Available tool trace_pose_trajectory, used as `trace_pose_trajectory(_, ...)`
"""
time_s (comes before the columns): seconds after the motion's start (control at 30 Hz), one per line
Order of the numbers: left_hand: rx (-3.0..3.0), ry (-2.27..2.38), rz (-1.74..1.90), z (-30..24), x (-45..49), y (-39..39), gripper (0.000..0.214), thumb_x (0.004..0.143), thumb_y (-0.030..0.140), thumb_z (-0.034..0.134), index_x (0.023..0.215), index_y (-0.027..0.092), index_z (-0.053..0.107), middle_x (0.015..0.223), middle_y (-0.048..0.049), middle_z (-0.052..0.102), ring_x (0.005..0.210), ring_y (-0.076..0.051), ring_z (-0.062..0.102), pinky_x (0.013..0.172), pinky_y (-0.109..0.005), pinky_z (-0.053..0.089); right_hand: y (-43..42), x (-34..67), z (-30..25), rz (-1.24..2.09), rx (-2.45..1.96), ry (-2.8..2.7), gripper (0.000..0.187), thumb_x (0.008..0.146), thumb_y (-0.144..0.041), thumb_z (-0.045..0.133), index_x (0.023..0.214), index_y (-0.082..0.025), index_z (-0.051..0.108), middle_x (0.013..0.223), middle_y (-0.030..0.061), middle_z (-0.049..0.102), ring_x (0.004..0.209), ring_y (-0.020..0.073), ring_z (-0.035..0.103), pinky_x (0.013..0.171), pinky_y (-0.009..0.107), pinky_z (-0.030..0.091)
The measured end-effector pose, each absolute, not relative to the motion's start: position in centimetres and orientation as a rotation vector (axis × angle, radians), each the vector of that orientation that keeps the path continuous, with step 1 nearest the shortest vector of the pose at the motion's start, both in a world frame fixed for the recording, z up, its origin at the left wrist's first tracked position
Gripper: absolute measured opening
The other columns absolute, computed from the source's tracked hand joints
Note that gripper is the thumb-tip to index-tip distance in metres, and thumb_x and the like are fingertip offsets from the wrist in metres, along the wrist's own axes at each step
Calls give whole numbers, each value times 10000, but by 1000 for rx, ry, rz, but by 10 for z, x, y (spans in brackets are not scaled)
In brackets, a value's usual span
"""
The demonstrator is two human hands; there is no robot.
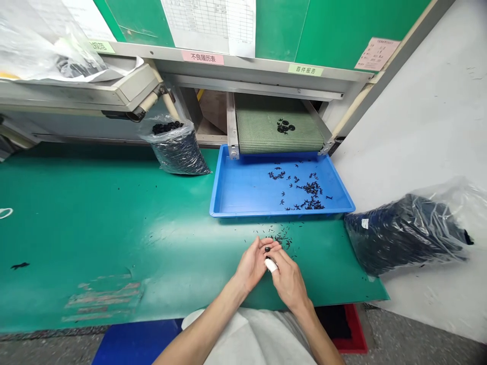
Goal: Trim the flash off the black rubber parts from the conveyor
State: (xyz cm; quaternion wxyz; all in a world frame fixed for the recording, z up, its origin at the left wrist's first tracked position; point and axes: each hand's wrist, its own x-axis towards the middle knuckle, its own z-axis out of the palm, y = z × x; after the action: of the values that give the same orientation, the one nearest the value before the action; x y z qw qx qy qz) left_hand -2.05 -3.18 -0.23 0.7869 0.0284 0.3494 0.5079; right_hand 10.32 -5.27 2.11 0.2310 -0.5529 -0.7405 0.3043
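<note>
Close together over the front of the green table (182,243), both hands are at work on a small black part (267,249). My left hand (251,263) is turned palm up, its fingers curled under the part. From the right, my right hand (289,279) closes on it with thumb and fingers, and a white finger cover (271,265) sits on the thumb. A second dark bit shows between the hands, mostly hidden by the fingers. Just beyond the fingertips lie scattered small black slivers (282,238).
A blue tray (243,213) with branched black pieces (312,188) stands behind my hands, below a green conveyor belt (262,121) carrying several black parts. One filled clear bag (177,152) stands left of the tray; another bag (403,233) lies at the right edge.
</note>
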Motion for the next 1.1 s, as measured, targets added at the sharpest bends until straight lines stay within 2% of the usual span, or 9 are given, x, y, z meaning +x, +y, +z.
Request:
trace_pose_trajectory(0.1,266,881,1052,-2,-24,-37,317,774,425,693,868,127,640,750,-14,584,649,-89,522,586,-208,396,-52,110,23,760,-1537,-2016,363,853,-94,382,1095,-229,617,966,44,617,842,159,609,744,272,474)
trace_pose_trajectory(0.2,386,881,976,-1,-26,-41,340,727,428,740,848,134,618,660,27,506,577,-58,438,506,-184,301,-49,114,25,710,-1532,-2030,358,837,-85,393,1074,-233,616,929,32,601,820,157,597,737,275,468)
trace_pose_trajectory(0.3,393,882,927,-1,-28,-41,366,656,395,802,829,136,611,624,41,477,560,-50,408,493,-177,266,-47,116,28,749,-1514,-2056,338,850,-95,387,1055,-240,613,916,26,591,823,157,597,731,281,479)
trace_pose_trajectory(0.43,375,838,946,-3,-31,-39,340,675,396,790,778,115,627,663,10,513,556,-46,391,477,-180,254,-47,122,32,869,-1435,-2073,436,882,-106,350,1277,-234,482,1042,56,610,935,160,615,791,303,520)
trace_pose_trajectory(0.5,357,833,970,-4,-33,-38,331,687,372,786,840,109,657,746,-22,564,588,-50,422,493,-179,285,-48,127,32,893,-1434,-2101,488,880,-87,324,1331,-237,433,1110,69,614,984,161,616,823,313,525)
trace_pose_trajectory(0.6,330,863,979,-5,-33,-38,384,675,357,797,944,114,675,779,-32,581,619,-58,454,523,-181,321,-51,134,31,871,-1490,-2172,520,854,-52,315,1321,-237,449,1189,75,626,1041,176,619,842,319,513)
trace_pose_trajectory(0.73,363,876,964,-3,-31,-39,386,684,383,787,935,115,669,741,-18,557,609,-61,441,524,-188,308,-55,135,32,776,-1635,-2228,423,858,-58,338,1213,-211,511,1015,58,704,862,189,667,686,286,485)
trace_pose_trajectory(0.83,408,896,943,1,-29,-39,413,690,422,772,946,116,667,729,-14,545,615,-69,439,540,-200,310,-56,133,33,647,-1634,-2297,370,849,-45,353,1093,-226,563,979,37,697,840,178,654,653,264,442)
trace_pose_trajectory(1.1,573,979,898,-3,-28,-38,422,726,477,718,963,134,655,647,21,509,585,-75,411,574,-220,300,-51,134,36,494,-1622,-2386,461,793,4,379,1130,-238,580,921,20,676,809,168,635,640,266,420)
